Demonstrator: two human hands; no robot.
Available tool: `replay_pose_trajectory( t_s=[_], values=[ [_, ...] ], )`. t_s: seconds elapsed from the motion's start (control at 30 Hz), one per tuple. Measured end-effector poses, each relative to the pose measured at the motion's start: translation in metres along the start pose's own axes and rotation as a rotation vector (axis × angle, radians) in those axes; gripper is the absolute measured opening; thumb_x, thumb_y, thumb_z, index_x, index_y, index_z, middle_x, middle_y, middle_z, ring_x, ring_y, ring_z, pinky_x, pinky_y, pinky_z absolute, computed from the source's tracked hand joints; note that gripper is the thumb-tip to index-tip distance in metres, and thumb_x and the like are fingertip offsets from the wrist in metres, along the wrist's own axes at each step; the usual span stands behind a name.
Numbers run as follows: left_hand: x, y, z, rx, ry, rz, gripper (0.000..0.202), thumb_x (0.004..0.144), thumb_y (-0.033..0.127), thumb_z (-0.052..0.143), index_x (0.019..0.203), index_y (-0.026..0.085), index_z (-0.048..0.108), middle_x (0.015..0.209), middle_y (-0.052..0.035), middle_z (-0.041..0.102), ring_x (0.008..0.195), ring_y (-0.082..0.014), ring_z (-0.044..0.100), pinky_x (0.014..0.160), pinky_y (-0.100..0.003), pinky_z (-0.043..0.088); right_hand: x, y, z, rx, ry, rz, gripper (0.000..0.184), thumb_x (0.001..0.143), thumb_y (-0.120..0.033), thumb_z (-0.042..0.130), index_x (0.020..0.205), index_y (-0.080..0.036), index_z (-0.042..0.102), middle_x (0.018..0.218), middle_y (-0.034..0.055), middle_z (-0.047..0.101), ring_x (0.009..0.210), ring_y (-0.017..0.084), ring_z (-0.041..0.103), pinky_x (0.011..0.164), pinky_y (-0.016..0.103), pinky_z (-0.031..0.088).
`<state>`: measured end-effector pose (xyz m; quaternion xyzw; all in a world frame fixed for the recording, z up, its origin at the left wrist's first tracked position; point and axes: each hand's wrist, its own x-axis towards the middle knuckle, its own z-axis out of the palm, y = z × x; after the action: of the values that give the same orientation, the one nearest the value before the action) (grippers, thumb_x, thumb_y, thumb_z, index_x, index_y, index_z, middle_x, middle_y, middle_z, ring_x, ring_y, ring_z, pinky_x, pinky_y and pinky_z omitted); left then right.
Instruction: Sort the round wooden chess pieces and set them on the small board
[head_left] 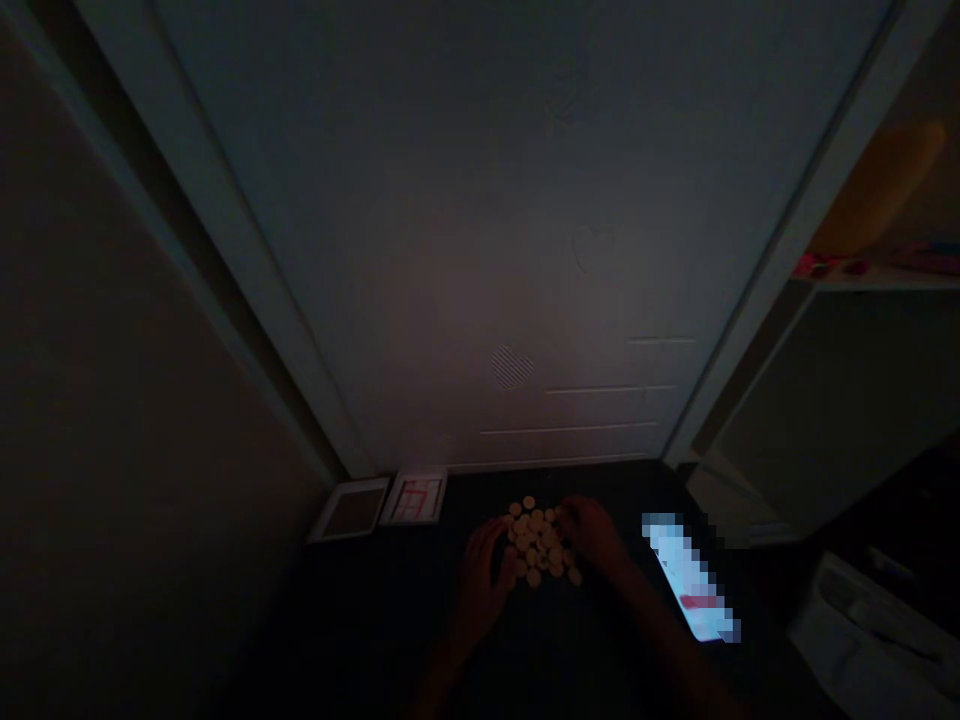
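Note:
A pile of small, pale round discs (536, 540) lies on the dark tabletop, several of them overlapping. My left hand (484, 568) rests at the pile's left edge, its thumb apart from its fingers and its fingertips beside the nearest discs. On the opposite side, my right hand (591, 528) has its fingers bent in at the upper right of the pile. Dim light hides whether a disc is between those fingertips. The discs' material and any markings cannot be made out.
Two shallow, light-rimmed rectangular pieces stand at the back left: one with a brown inside (356, 512), another with red lines (414, 498). A bright, pixelated screen (691, 580) lies to the right. A pale panel with embossed hearts (512, 367) rises behind the dark table (360, 620).

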<state>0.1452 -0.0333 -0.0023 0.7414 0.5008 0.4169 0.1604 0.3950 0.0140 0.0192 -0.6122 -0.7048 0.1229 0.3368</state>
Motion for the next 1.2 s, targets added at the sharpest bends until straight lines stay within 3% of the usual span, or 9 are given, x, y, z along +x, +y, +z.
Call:
replay_pose_trajectory(
  t_s=[0.2,0.43,0.77,0.93,1.2],
  values=[
    [0.01,0.003,-0.002,-0.027,0.046,-0.064,0.032,0.099,0.032,0.05,0.129,0.024,0.058,0.13,-0.0095,0.064,0.123,-0.0259,0.059,0.104,-0.048,0.05,0.009,0.012,-0.005,-0.043,0.061,0.058,0.019,0.089,-0.029,0.054,0.094,-0.023,0.072,0.087,0.0054,0.075,0.079,0.022,0.069,0.071,0.03,0.049],
    [0.047,0.02,0.002,0.128,-0.113,-0.049,0.016,0.094,0.029,0.056,0.101,0.025,0.069,0.108,-0.0057,0.073,0.105,-0.0235,0.066,0.095,-0.04,0.052,0.002,0.029,-0.016,-0.075,0.12,0.056,0.019,0.088,-0.027,0.056,0.094,-0.022,0.073,0.09,0.0079,0.075,0.088,0.025,0.069,0.079,0.034,0.051],
    [0.059,0.035,0.006,0.302,-0.244,-0.145,0.014,0.089,0.024,0.061,0.098,0.026,0.072,0.104,-0.005,0.073,0.104,-0.0238,0.065,0.089,-0.034,0.046,-0.035,0.017,-0.014,-0.018,0.127,-0.071,0.026,0.095,-0.032,0.053,0.109,-0.022,0.073,0.114,0.0111,0.072,0.107,0.027,0.065,0.094,0.044,0.05],
    [0.068,0.041,0.01,0.359,-0.282,-0.179,0.012,0.09,0.03,0.061,0.096,0.027,0.071,0.102,-0.0042,0.073,0.099,-0.0235,0.066,0.086,-0.033,0.045,-0.053,0.007,-0.01,0.015,0.071,-0.146,0.02,0.093,-0.029,0.058,0.103,-0.026,0.075,0.109,0.0071,0.074,0.105,0.026,0.065,0.094,0.044,0.05],
    [0.071,0.044,0.013,0.378,-0.305,-0.191,0.015,0.083,0.022,0.067,0.096,0.026,0.071,0.101,-0.0044,0.074,0.099,-0.0246,0.067,0.084,-0.033,0.045,-0.057,0.005,-0.009,0.027,0.096,-0.173,0.025,0.096,-0.027,0.052,0.108,-0.025,0.074,0.113,0.008,0.073,0.111,0.027,0.062,0.097,0.047,0.047]
  ],
)
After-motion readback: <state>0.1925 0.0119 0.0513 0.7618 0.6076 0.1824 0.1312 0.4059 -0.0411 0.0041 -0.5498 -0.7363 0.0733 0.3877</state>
